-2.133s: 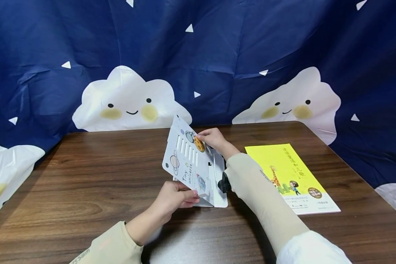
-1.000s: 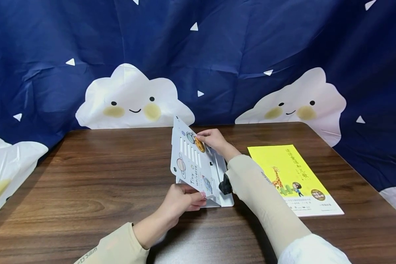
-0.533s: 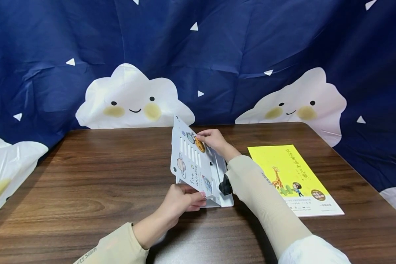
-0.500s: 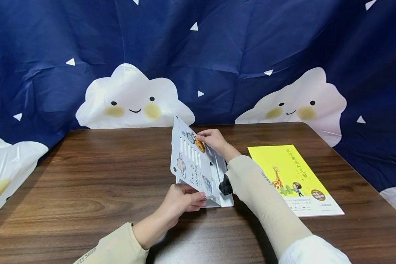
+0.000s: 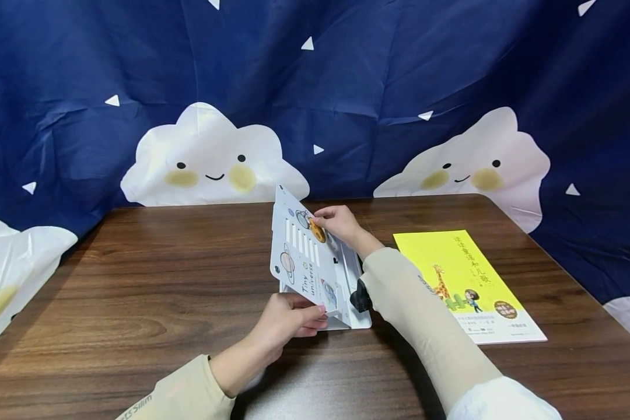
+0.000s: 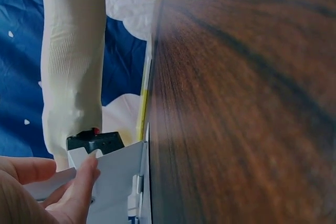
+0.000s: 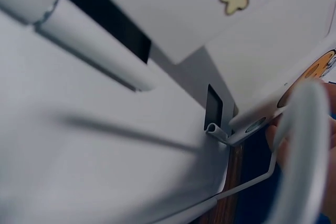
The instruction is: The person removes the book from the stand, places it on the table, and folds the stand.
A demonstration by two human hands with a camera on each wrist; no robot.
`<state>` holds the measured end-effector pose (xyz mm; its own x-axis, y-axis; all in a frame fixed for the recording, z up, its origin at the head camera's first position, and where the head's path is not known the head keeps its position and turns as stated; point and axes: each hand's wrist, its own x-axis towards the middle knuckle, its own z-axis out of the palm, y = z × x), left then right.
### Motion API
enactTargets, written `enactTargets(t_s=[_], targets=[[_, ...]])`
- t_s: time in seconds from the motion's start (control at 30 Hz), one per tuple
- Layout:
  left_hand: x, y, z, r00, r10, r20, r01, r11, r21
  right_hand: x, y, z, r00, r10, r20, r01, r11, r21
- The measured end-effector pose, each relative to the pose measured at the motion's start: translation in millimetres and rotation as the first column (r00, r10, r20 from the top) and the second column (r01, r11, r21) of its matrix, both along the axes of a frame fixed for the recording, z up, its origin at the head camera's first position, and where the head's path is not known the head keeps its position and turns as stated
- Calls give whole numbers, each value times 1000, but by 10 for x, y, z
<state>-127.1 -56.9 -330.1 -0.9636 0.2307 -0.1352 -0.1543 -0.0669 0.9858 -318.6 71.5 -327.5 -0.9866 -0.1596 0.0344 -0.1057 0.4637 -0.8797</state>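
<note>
A white metal book stand (image 5: 283, 245), printed with planets and "Tiny universe", stands on the table with its panel tilted up from the base plate (image 5: 364, 318). My left hand (image 5: 283, 319) pinches the panel's near lower edge, thumb on the printed side; the left wrist view shows this hand (image 6: 73, 187) at the white edge. My right hand (image 5: 341, 223) grips the panel's far edge beside the orange planet. In the right wrist view, a white wire rod (image 7: 302, 150) crosses in front of the right fingers (image 7: 326, 98), and rolled hinges (image 7: 92, 45) join the plates.
A yellow picture book (image 5: 425, 248) with a giraffe lies on the brown wooden table (image 5: 178, 280), right of the stand and beside my right forearm. A dark blue cloth (image 5: 346, 76) with smiling clouds hangs behind the table.
Since the oldest frame, the panel has swung slightly to the right and stands steeper, with my left hand moving along. Over the last second, both hands hold almost still.
</note>
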Motion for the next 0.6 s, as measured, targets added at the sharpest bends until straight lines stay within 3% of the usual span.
enactTargets(t_s=[0.6], targets=[[8, 52, -3, 1000, 6, 16, -7, 999, 34, -17, 1, -16, 999, 35, 14, -35, 999, -31]])
